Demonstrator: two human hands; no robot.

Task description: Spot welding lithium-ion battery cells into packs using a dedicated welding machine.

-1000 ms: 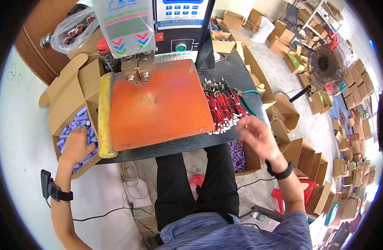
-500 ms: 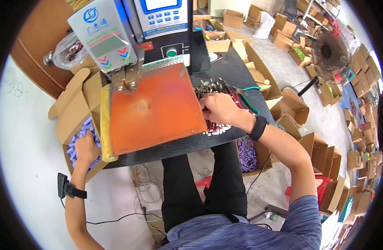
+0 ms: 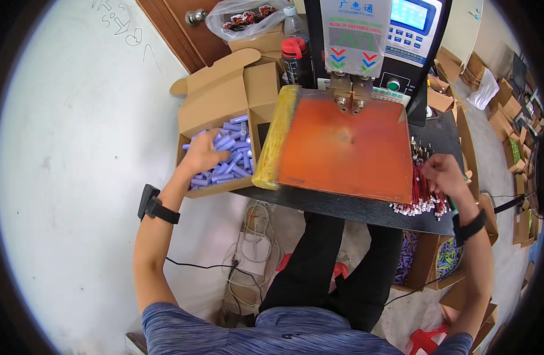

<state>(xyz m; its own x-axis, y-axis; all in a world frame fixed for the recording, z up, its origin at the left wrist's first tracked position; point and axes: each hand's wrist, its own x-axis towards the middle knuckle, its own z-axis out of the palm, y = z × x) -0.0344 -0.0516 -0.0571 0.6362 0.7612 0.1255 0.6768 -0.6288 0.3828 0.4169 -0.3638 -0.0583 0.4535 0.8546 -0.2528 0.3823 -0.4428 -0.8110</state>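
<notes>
My left hand (image 3: 204, 152) is in an open cardboard box (image 3: 215, 190) filled with purple cylindrical battery cells (image 3: 236, 168). Its fingers are curled round one or more cells at the top of the pile. Over a bundle of red and black wire leads with white connectors (image 3: 423, 192), my right hand (image 3: 446, 176) has its fingers bent together. Whether a lead is between those fingertips I cannot make out. Between the hands lies an orange board (image 3: 343, 154), below the metal electrodes (image 3: 350, 102) of a spot welding machine (image 3: 396, 59).
A yellow roll (image 3: 278, 139) borders the board's left edge. Behind the box stand a dark bottle with a red lid (image 3: 295, 62) and a clear plastic bag (image 3: 242, 21). Boxes of cells (image 3: 448, 258) sit below the table's right side. Cables (image 3: 254, 236) lie on the floor.
The view has turned left, so the scene sits further right. My left hand is now higher on the pile with cells at its fingers. My right hand has drawn back slightly from the leads.
</notes>
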